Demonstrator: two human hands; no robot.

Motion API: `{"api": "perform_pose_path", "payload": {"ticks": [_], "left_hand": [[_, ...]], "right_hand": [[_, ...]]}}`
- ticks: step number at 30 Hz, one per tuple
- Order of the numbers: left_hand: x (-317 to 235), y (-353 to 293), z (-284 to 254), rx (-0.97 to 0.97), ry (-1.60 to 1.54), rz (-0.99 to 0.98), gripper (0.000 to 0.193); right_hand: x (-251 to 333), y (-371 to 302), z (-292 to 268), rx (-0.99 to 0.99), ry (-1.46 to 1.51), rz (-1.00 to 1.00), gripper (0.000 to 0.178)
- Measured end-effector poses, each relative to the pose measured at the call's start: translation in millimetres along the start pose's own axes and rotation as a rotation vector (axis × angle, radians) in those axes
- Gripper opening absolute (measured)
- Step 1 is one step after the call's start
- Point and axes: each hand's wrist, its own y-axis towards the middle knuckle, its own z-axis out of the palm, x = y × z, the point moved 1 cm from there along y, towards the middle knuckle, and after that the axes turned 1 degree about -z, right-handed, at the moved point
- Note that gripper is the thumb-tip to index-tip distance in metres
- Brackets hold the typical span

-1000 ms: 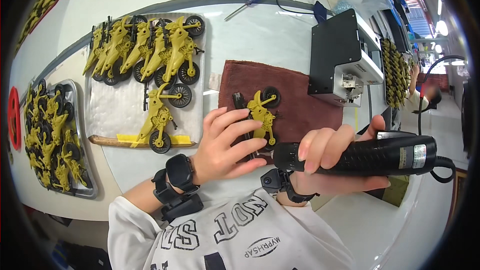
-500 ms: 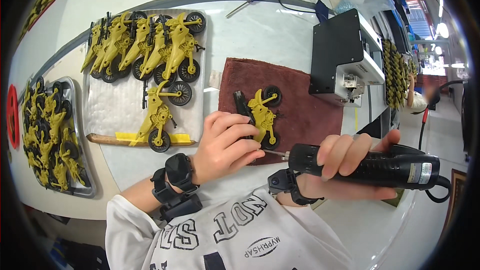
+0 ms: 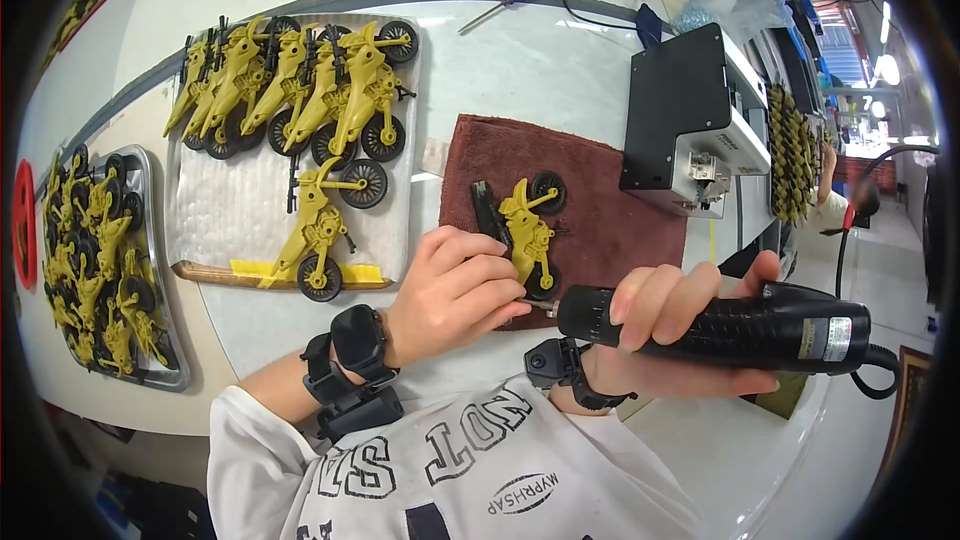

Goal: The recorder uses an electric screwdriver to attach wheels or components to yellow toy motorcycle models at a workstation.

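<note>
A yellow toy motorcycle [image 3: 528, 230] with black wheels lies on a maroon cloth [image 3: 615, 240] on the white tabletop [image 3: 560, 65]. At its 8 o'clock, the left hand [image 3: 450, 285] has its fingers curled close together; whether they pinch anything cannot be told. At 4 o'clock, the right hand [image 3: 662, 308] wraps around a black electric screwdriver [image 3: 755, 328], its bit pointing to 9 o'clock, near the left fingertips. A black-and-white machine [image 3: 672, 105] stands at 2 o'clock; more yellow motorcycles [image 3: 360, 90] lie well apart at 10.
</note>
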Motion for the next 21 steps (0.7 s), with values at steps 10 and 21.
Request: {"api": "perform_pose_path", "payload": {"ticks": [10, 21], "left_hand": [[-5.0, 5.8, -0.8, 0.196, 0.064, -0.225, 0.078], [-0.9, 5.2, 5.7, 0.425, 0.189, -0.308, 0.079]], "right_hand": [[6.9, -9.7, -5.7, 0.015, -0.153, -0.05, 0.085], [-3.1, -30.4, -18.1, 0.291, -0.22, 0.083, 0.082]]}}
